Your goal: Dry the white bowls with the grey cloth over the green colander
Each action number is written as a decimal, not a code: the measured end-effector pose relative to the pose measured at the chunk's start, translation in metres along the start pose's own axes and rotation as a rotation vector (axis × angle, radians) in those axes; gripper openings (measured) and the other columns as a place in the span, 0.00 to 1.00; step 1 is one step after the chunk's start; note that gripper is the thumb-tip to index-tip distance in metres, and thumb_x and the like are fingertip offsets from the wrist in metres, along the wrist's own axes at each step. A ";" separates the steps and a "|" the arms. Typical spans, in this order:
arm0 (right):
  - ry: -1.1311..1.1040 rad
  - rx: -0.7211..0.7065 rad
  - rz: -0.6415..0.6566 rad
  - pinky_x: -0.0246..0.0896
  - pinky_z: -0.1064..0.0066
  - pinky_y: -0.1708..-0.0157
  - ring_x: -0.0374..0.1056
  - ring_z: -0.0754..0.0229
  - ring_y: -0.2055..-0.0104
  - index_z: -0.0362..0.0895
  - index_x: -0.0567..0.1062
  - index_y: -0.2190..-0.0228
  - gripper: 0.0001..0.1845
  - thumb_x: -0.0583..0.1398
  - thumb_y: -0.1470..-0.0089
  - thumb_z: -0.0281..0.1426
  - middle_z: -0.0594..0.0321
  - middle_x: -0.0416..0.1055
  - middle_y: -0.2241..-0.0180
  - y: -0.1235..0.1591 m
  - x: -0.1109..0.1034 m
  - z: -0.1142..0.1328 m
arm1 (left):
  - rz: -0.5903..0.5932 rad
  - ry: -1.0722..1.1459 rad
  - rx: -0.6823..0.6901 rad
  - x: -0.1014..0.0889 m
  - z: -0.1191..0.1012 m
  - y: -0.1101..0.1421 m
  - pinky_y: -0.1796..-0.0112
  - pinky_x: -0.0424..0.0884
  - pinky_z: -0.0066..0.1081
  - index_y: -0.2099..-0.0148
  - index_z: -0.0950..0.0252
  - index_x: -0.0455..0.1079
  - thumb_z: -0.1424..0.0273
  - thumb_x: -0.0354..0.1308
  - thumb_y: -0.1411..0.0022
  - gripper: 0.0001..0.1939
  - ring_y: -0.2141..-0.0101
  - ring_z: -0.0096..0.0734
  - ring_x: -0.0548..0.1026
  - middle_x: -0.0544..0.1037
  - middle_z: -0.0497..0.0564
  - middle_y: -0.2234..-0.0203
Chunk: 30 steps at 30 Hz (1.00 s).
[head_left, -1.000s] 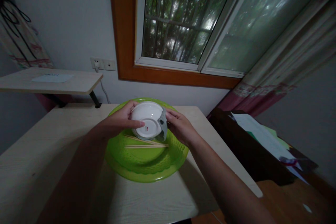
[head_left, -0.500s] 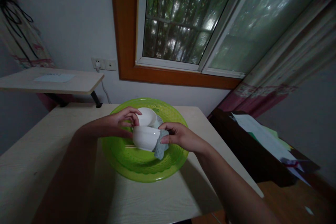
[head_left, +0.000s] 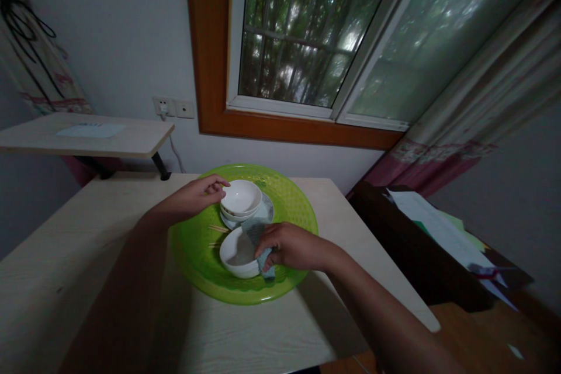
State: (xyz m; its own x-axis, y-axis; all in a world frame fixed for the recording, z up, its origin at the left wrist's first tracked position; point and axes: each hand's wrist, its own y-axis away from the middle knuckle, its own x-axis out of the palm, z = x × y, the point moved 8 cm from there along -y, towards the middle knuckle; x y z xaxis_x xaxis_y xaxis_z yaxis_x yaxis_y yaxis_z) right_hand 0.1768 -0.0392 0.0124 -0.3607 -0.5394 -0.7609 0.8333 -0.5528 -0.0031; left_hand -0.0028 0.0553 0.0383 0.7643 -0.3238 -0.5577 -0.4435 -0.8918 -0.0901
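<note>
My left hand [head_left: 205, 193] is at the left rim of the top white bowl [head_left: 241, 197] in a stack, its fingers apart and their tips over the edge. The stacked bowls sit on a pale patterned plate [head_left: 267, 210] inside a large green basin [head_left: 289, 196]. In my right hand [head_left: 284, 245] is a grey-blue cloth [head_left: 266, 262], draped over the right rim of a nearer white bowl [head_left: 234, 252]. That bowl stands upright, apparently on another white bowl. Chopsticks [head_left: 215, 244] lie partly hidden to its left.
The basin rests on a pale wooden table [head_left: 245, 336]. A raised shelf [head_left: 144, 143] stands at the back left, below a wall socket [head_left: 163, 106]. Behind the basin is a window with a wooden frame [head_left: 280, 135]. Papers [head_left: 438, 234] lie on dark furniture to the right.
The bowl held between both hands has come down upright in the front of the basin. My left hand has released it and moved up to the stack; my right hand has lowered with the cloth.
</note>
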 end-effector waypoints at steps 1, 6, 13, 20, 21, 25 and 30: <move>0.009 -0.009 0.010 0.66 0.68 0.54 0.74 0.58 0.57 0.48 0.83 0.59 0.12 0.70 0.47 0.28 0.62 0.80 0.63 0.000 0.003 -0.001 | 0.000 -0.014 0.000 0.001 0.001 -0.001 0.56 0.68 0.36 0.49 0.64 0.70 0.56 0.56 0.38 0.20 0.61 0.36 0.73 0.74 0.51 0.64; 0.048 -0.042 0.055 0.67 0.70 0.57 0.75 0.59 0.61 0.49 0.84 0.60 0.12 0.68 0.47 0.26 0.62 0.82 0.65 -0.002 0.015 -0.002 | 0.003 -0.069 0.019 0.006 0.008 -0.005 0.57 0.68 0.35 0.49 0.64 0.70 0.58 0.54 0.37 0.19 0.62 0.37 0.73 0.73 0.51 0.66; 0.005 -0.007 0.074 0.68 0.71 0.58 0.77 0.61 0.61 0.49 0.83 0.55 0.15 0.63 0.41 0.23 0.60 0.83 0.62 0.003 0.016 -0.005 | 0.067 -0.078 0.027 0.013 0.015 -0.007 0.58 0.68 0.34 0.47 0.65 0.70 0.60 0.53 0.37 0.20 0.60 0.37 0.74 0.75 0.53 0.63; -0.193 0.100 -0.052 0.69 0.70 0.56 0.78 0.61 0.61 0.47 0.83 0.56 0.11 0.62 0.37 0.33 0.60 0.82 0.60 0.015 -0.016 -0.011 | 0.081 -0.090 0.019 0.015 0.018 -0.008 0.59 0.68 0.34 0.46 0.65 0.69 0.59 0.52 0.36 0.22 0.62 0.37 0.74 0.76 0.52 0.64; -0.190 0.112 -0.092 0.69 0.69 0.55 0.78 0.60 0.60 0.48 0.83 0.56 0.12 0.62 0.38 0.34 0.60 0.82 0.59 0.017 -0.022 -0.012 | 0.079 -0.084 0.012 0.014 0.019 -0.008 0.59 0.68 0.34 0.46 0.65 0.69 0.59 0.52 0.37 0.22 0.62 0.37 0.74 0.76 0.52 0.64; -0.256 0.214 -0.402 0.68 0.65 0.57 0.75 0.58 0.60 0.48 0.83 0.58 0.13 0.65 0.42 0.39 0.60 0.82 0.59 0.027 -0.059 -0.025 | 0.063 -0.044 -0.006 0.013 0.021 -0.008 0.60 0.69 0.34 0.47 0.65 0.69 0.56 0.53 0.37 0.23 0.63 0.37 0.74 0.76 0.51 0.66; -0.248 0.363 -0.911 0.66 0.65 0.60 0.73 0.56 0.61 0.46 0.81 0.58 0.17 0.64 0.44 0.43 0.59 0.80 0.60 0.047 -0.107 -0.051 | -0.024 -0.100 -0.054 0.007 0.026 -0.010 0.56 0.70 0.38 0.48 0.64 0.70 0.53 0.51 0.36 0.23 0.59 0.42 0.77 0.79 0.54 0.63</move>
State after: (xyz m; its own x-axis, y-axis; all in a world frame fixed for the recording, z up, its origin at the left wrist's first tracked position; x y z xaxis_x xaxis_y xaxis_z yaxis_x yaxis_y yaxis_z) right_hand 0.2761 0.0247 0.0609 -0.9072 0.0906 -0.4108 0.0342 -0.9574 -0.2866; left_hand -0.0052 0.0700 0.0136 0.7228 -0.2712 -0.6356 -0.3974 -0.9156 -0.0612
